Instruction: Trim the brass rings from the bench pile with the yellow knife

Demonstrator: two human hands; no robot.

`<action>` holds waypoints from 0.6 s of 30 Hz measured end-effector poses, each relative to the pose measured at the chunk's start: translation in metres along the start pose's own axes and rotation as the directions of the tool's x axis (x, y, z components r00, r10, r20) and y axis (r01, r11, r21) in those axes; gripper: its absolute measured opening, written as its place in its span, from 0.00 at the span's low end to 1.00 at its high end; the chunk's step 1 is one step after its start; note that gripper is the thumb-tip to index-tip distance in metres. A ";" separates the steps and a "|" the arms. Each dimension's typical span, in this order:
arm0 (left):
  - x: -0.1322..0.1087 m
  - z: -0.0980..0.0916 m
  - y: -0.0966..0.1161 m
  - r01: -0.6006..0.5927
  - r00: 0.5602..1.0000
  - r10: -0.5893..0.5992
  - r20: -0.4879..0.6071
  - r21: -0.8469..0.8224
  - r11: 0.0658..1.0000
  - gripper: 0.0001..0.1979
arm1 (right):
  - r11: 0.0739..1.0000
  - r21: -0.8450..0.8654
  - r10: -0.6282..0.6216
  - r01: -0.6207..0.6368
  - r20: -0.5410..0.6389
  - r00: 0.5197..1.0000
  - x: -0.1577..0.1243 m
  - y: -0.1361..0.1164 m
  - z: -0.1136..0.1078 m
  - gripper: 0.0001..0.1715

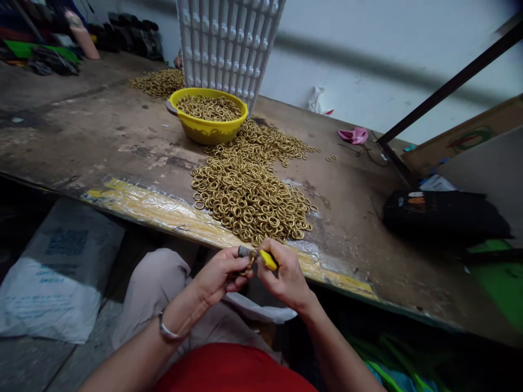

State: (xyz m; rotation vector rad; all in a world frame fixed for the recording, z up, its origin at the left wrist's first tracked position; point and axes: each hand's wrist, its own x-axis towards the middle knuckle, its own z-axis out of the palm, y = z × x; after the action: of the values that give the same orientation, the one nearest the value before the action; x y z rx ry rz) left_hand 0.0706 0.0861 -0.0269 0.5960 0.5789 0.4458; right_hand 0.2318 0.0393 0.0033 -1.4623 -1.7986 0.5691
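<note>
My left hand (224, 275) is closed around a few brass-coloured rings (246, 271), with a grey wrap on one fingertip. Close against it, my right hand (284, 275) grips a small yellow-handled tool (268, 260); the working end is too small to make out and meets the rings. Both hands are just off the table's front edge, above my lap. Beyond them a large heap of brass-coloured rings (253, 196) spreads over the table. A yellow basin (210, 130) full of the same rings stands behind the heap.
The worn brown table (122, 147) has yellow tape (163, 209) along its front edge. A grey ribbed plastic panel (229, 49) stands behind the basin, beside another ring pile (157, 83). At right lie a black bag (445, 215) and pink cloth (353, 135). A white sack (57, 272) is at lower left.
</note>
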 end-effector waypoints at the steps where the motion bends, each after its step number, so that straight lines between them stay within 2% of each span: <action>1: -0.002 0.000 0.001 0.011 1.000 -0.011 0.006 0.017 1.000 0.11 | 1.000 0.011 0.028 -0.028 0.000 1.000 0.000 0.000 -0.001 0.05; 3: -0.006 0.000 0.003 0.020 0.999 -0.021 0.027 0.049 0.999 0.10 | 0.997 0.042 0.061 -0.061 0.004 0.998 0.001 0.001 -0.003 0.04; 6: -0.010 -0.001 0.003 0.009 0.999 -0.011 0.051 0.054 0.998 0.11 | 0.991 0.131 0.039 -0.040 0.010 0.999 0.002 0.000 -0.001 0.04; 12: -0.015 -0.006 -0.001 0.009 1.000 -0.009 0.026 0.003 1.000 0.14 | 0.939 0.340 0.061 -0.055 -0.006 0.998 -0.002 -0.007 0.004 0.03; 15: -0.014 -0.010 -0.004 0.008 1.000 -0.007 0.027 -0.033 0.999 0.13 | 0.941 0.338 0.009 -0.008 -0.001 1.000 -0.004 -0.008 0.004 0.04; 18: -0.013 -0.013 -0.006 0.020 0.999 -0.018 0.034 -0.070 0.997 0.12 | 0.951 0.304 -0.079 0.058 0.057 0.995 -0.004 -0.005 0.002 0.03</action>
State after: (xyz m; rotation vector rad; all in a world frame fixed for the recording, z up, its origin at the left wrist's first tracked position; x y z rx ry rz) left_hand 0.0542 0.0800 -0.0350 0.5295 0.5344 0.4360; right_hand 0.2270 0.0341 0.0044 -1.1800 -1.7175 0.8283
